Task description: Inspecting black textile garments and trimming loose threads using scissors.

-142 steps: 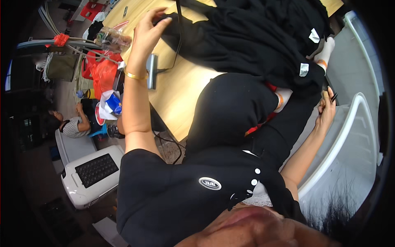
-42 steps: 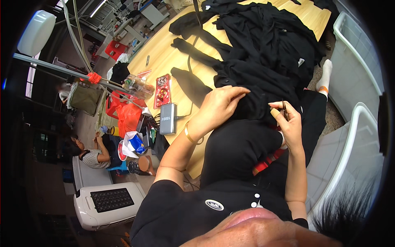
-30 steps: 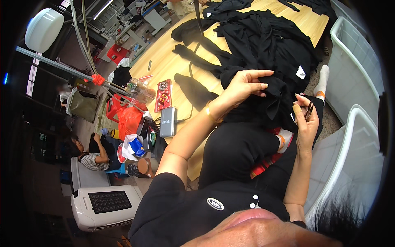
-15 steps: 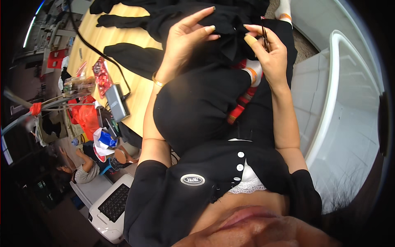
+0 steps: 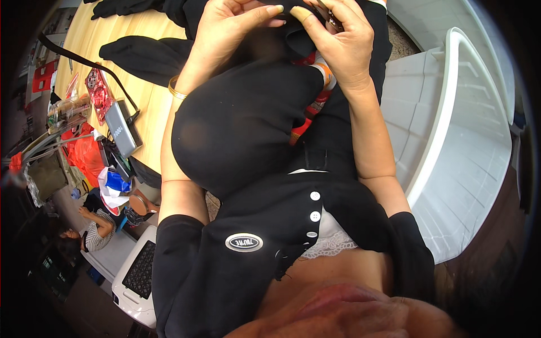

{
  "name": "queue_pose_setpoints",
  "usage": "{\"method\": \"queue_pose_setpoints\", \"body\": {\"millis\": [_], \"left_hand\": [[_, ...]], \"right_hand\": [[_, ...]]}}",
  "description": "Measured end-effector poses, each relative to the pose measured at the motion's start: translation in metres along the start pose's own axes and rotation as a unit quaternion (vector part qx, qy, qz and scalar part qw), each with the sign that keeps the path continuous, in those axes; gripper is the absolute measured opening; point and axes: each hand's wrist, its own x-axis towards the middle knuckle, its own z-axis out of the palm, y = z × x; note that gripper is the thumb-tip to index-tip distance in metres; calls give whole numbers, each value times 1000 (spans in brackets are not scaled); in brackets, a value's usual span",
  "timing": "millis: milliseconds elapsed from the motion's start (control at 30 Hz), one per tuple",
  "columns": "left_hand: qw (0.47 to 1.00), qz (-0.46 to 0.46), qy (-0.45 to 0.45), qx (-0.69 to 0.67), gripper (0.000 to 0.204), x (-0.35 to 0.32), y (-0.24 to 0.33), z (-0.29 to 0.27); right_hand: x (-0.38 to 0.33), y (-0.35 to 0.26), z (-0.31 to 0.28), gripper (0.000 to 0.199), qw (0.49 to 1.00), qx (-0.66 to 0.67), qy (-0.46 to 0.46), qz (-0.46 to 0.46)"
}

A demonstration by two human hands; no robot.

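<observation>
At the upper edge of the head view, my left hand (image 5: 222, 31) has thumb and fingers brought together in a pinch over black cloth. What lies between those fingertips is too small to make out. Close by, my right hand (image 5: 344, 42) keeps small dark thread snips (image 5: 333, 21) tucked in its curled fingers. Its thumb, with a tan covering on the tip, points toward the left thumb. A black garment (image 5: 143, 52) spreads under the hands and over the table edge. My bent knee (image 5: 236, 121), in black trousers, rises below the left forearm.
A wooden table (image 5: 146, 112) at left bears a grey power bank (image 5: 123, 128) with a black cable and a red packet (image 5: 98, 93). A large white plastic bin (image 5: 451, 146) stands at right. Farther left are a red bag (image 5: 84, 155), a white chair (image 5: 138, 281) and another person (image 5: 98, 231).
Both hands have risen in the picture and come closer together. My left fingers, spread before, are now pinched. The whole view has shifted, moving the table and bin up and left.
</observation>
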Motion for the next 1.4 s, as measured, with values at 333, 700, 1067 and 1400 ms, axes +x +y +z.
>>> {"method": "queue_pose_setpoints", "body": {"millis": [333,700,1067,1400], "left_hand": [[994,68,-23,84,35,-5,7,3],[982,73,-1,175,26,-7,6,-11],[804,319,-40,500,22,3,58,22],[990,-58,-83,93,19,21,20,10]], "right_hand": [[-6,14,-9,7,955,181,71,222],[-24,24,-13,16,996,-59,-65,-17],[9,46,-26,6,743,664,-20,-81],[3,52,-40,17,867,487,-12,-108]]}}
